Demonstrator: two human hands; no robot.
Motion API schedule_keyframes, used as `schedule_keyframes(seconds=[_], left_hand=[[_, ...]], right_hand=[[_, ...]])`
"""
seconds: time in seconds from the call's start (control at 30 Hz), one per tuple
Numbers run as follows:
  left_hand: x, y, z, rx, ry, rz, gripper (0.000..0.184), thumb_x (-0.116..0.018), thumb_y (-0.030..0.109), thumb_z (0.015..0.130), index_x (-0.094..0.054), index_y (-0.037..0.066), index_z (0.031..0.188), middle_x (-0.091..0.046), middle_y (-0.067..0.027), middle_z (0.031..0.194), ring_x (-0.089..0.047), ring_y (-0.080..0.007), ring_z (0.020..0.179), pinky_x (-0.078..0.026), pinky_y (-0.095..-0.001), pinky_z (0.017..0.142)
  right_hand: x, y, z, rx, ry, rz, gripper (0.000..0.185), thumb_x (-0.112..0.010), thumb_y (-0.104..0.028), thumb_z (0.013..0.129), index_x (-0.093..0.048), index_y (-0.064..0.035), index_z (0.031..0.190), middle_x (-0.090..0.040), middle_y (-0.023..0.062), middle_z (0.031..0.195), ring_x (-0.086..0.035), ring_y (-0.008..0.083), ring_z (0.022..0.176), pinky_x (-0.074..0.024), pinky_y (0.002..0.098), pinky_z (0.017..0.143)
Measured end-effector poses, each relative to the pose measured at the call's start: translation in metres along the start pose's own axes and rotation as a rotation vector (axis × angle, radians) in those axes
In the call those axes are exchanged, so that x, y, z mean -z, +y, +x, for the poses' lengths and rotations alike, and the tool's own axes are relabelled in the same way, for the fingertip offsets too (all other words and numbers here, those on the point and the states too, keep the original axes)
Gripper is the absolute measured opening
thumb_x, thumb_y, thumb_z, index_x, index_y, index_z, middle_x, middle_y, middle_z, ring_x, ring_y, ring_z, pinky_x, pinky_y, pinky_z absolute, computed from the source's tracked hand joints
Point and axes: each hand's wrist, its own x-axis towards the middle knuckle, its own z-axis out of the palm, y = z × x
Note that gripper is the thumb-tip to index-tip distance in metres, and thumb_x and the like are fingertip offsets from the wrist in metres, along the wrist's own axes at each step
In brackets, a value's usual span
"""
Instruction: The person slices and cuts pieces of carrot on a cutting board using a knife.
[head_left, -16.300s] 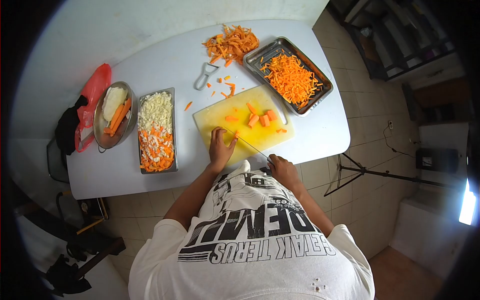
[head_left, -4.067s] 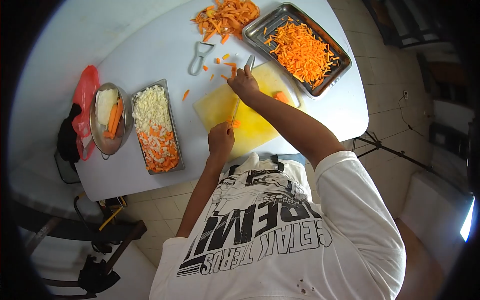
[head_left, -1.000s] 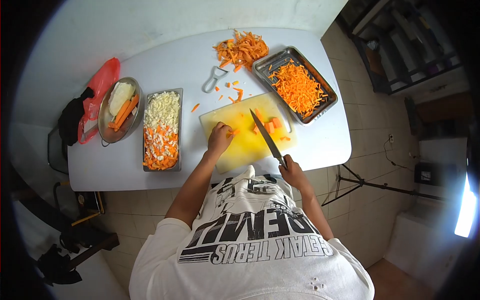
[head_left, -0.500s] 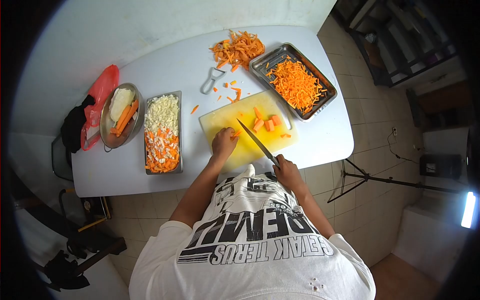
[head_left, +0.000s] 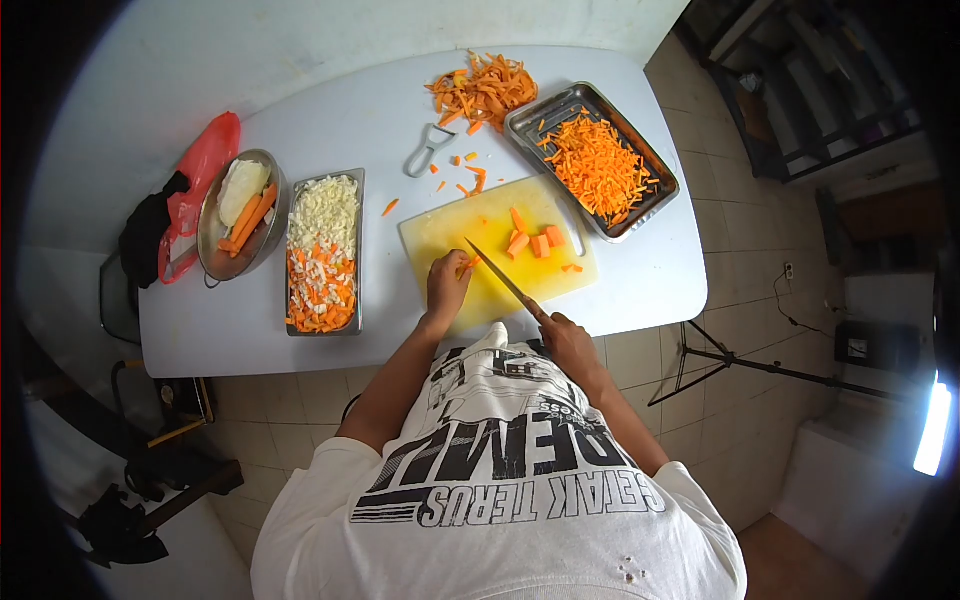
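My left hand (head_left: 447,287) is closed on a small piece of carrot (head_left: 472,263) over the yellow cutting board (head_left: 430,233). In my right hand (head_left: 571,347) is the handle of a knife (head_left: 503,277); its blade points away from me and to the left, its tip beside the carrot at my left fingertips. Several carrot chunks (head_left: 541,246) lie on the board to the right of the blade. Beyond the board's right corner sits a metal tray (head_left: 526,134) holding a heap of carrot sticks (head_left: 600,170).
Carrot peelings (head_left: 485,90) are piled at the back, near a grey peeler (head_left: 430,152) and loose scraps. To the left stand a metal pan (head_left: 361,250) of chopped white and orange vegetables, a bowl (head_left: 210,235) with whole carrots, and a red plastic bag (head_left: 215,150).
The knife has shifted slightly left, its tip now closer to my left fingers. My left hand stays by the carrot on the board. The whole view has shifted a little.
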Motion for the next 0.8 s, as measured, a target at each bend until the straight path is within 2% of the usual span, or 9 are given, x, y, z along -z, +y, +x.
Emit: schedule_keyframes(seconds=[0.33, 0.6, 0.7, 0.8], left_hand=[[-0.004, 0.0, 0.003, 0.023, 0.058, -0.034, 0.011, -0.072, 0.002, 0.076, -0.063, 0.004, 0.082, -0.066, -0.0105, 0.074, -0.064, -0.0299, 0.072, -0.049, -0.0407, 0.066], [-0.003, 0.002, 0.005, 0.033, 0.034, -0.039, 0.012, -0.071, 0.0, 0.075, -0.063, 0.004, 0.083, -0.067, -0.0112, 0.075, -0.065, -0.0296, 0.072, -0.049, -0.0395, 0.065], [0.0, 0.005, 0.006, 0.025, 0.042, -0.046, 0.013, -0.071, -0.001, 0.075, -0.063, 0.004, 0.084, -0.067, -0.0117, 0.076, -0.065, -0.0295, 0.072, -0.05, -0.0385, 0.064], [0.0, 0.004, 0.002, 0.044, 0.041, -0.084, 0.014, -0.072, -0.001, 0.075, -0.062, 0.003, 0.085, -0.067, -0.0119, 0.077, -0.066, -0.0289, 0.072, -0.051, -0.0378, 0.065]], right_hand=[[-0.006, -0.004, 0.002, 0.021, -0.062, -0.13, 0.084, -0.064, -0.011, 0.083, -0.021, -0.0307, 0.153, -0.06, 0.0167, 0.086, -0.066, 0.0355, 0.068, -0.0555, 0.0449, 0.061], [-0.006, -0.007, 0.008, -0.025, -0.218, -0.217, 0.088, -0.061, -0.014, 0.088, -0.007, -0.0319, 0.154, -0.057, 0.0201, 0.092, -0.067, 0.0363, 0.071, -0.0568, 0.0444, 0.064], [-0.014, -0.003, 0.021, -0.036, -0.266, -0.187, 0.086, -0.059, -0.013, 0.089, -0.007, -0.0304, 0.155, -0.056, 0.0215, 0.094, -0.067, 0.0375, 0.074, -0.0568, 0.0457, 0.066], [-0.033, 0.011, 0.042, 0.013, -0.214, -0.21, 0.084, -0.057, -0.01, 0.089, -0.007, -0.0285, 0.155, -0.058, 0.0221, 0.094, -0.066, 0.0381, 0.076, -0.056, 0.0464, 0.069]])
